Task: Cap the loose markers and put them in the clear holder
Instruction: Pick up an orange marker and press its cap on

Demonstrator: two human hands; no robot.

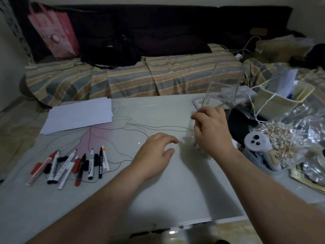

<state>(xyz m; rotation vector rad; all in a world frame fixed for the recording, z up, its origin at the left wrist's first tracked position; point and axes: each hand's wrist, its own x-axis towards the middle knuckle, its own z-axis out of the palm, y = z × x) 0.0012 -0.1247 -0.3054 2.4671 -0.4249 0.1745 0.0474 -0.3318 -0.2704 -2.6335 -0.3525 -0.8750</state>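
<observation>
Several markers lie side by side near the left edge of the white table, some with bare tips. Loose black and red caps lie among them. My right hand is at the table's right middle, its fingers curled over the top of a small clear holder. Only the holder's lower part shows under the hand. My left hand sits over the table's centre with its fingers relaxed and spread, holding nothing. It is well right of the markers.
A stack of white paper lies at the back left. A tall clear box stands behind my right hand. To the right are a white controller, a plastic bag of wooden pieces and a cream bag. A striped sofa runs behind.
</observation>
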